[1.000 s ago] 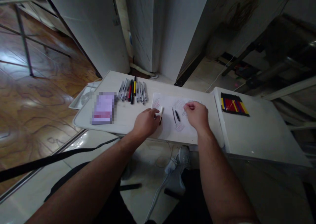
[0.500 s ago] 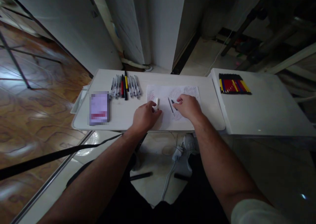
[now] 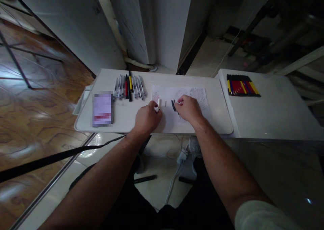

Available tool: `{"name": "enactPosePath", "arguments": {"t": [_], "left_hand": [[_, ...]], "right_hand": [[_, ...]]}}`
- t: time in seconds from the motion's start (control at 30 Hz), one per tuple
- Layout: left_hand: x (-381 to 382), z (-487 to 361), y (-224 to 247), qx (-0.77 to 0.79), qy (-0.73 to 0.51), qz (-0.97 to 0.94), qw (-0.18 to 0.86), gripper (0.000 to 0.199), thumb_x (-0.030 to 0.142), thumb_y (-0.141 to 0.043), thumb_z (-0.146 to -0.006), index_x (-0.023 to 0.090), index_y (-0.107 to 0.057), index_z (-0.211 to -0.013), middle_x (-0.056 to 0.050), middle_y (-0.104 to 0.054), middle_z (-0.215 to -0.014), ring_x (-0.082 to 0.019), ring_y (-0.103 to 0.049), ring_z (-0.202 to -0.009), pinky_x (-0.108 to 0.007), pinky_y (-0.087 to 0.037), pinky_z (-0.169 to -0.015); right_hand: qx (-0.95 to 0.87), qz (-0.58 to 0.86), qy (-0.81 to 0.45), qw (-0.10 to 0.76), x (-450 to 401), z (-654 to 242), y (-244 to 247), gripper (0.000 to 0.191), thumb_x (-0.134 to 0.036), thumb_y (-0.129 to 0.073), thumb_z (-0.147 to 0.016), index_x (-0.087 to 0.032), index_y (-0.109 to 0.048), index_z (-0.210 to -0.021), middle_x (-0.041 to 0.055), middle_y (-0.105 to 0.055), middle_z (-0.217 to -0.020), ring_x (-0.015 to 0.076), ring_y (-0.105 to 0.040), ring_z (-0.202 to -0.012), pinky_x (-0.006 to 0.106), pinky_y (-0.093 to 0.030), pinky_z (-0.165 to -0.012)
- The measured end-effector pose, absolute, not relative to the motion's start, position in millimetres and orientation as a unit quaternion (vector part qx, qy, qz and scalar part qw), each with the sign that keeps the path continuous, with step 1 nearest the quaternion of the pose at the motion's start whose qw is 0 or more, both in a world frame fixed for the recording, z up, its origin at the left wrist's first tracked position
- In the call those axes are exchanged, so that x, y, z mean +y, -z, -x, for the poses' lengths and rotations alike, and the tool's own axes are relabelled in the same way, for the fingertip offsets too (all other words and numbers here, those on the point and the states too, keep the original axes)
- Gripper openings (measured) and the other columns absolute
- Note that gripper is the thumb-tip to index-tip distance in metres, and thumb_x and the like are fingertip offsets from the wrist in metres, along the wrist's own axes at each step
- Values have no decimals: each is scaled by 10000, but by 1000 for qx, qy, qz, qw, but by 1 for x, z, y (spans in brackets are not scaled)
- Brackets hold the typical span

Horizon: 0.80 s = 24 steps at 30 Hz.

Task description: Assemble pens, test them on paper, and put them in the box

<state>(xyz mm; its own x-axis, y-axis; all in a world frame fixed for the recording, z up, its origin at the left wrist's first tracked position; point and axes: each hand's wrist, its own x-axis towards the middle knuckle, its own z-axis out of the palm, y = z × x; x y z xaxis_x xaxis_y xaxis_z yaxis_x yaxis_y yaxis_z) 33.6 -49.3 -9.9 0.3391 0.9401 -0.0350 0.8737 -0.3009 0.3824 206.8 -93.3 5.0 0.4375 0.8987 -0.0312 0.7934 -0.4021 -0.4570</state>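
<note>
Over the left part of a scribbled sheet of paper (image 3: 165,117), my left hand (image 3: 148,117) is closed, with its thumb and fingers around a short white pen-like piece (image 3: 159,103). My right hand (image 3: 189,108) pinches a short black pen part (image 3: 173,105) over the sheet. Its exact kind is too small to make out. Under the right fingers a thin dark stick, like a pen refill (image 3: 178,114), is partly hidden. A tiny dark mark or part (image 3: 165,104) shows on the paper between my hands.
Several clear, red, black and yellow pens (image 3: 129,86) lie in a row at the back left. A blurred purple box-like item (image 3: 102,109) is at the left. On the adjoining white surface (image 3: 273,118) rests a row of coloured markers (image 3: 243,85). A cable (image 3: 173,182) runs across the floor below.
My right hand has shifted slightly left and the black part in its fingers has come away to the left of the thin stick. My left hand has moved slightly left with the white piece.
</note>
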Motion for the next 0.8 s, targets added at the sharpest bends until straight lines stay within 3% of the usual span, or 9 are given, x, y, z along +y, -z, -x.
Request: {"name": "enactPosePath", "arguments": {"t": [0.37, 0.5, 0.8], "left_hand": [[-46, -26, 10, 537, -105, -815, 189, 344, 407, -541, -846, 206, -672, -1093, -72, -738, -842, -233, -676, -781, -348, -487, -745], [-32, -8, 3, 555, -143, -804, 157, 304, 337, -525, -849, 202, -690, -1066, -59, -739, -862, -220, -676, -801, -325, -485, -763], [-22, 11, -3, 537, -140, -818, 155, 263, 333, -603, -803, 218, -718, -1010, -41, -724, -887, -196, -648, -808, -315, -487, -829]], "right_hand": [[-513, 844, -78, 134, -107, -257, -3, 278, -218, -617, -767, -178, -691, -1031, 108, -718, -1040, 250, -656, -943, 356, -492, -825], [-517, 843, -53, 140, -117, -281, -6, 341, -191, -633, -749, -169, -679, -1086, 121, -693, -1097, 247, -645, -975, 368, -489, -867], [-507, 850, -40, 137, -149, -318, -2, 379, -161, -678, -714, -147, -693, -1092, 116, -706, -1048, 225, -660, -902, 355, -505, -845]]}}
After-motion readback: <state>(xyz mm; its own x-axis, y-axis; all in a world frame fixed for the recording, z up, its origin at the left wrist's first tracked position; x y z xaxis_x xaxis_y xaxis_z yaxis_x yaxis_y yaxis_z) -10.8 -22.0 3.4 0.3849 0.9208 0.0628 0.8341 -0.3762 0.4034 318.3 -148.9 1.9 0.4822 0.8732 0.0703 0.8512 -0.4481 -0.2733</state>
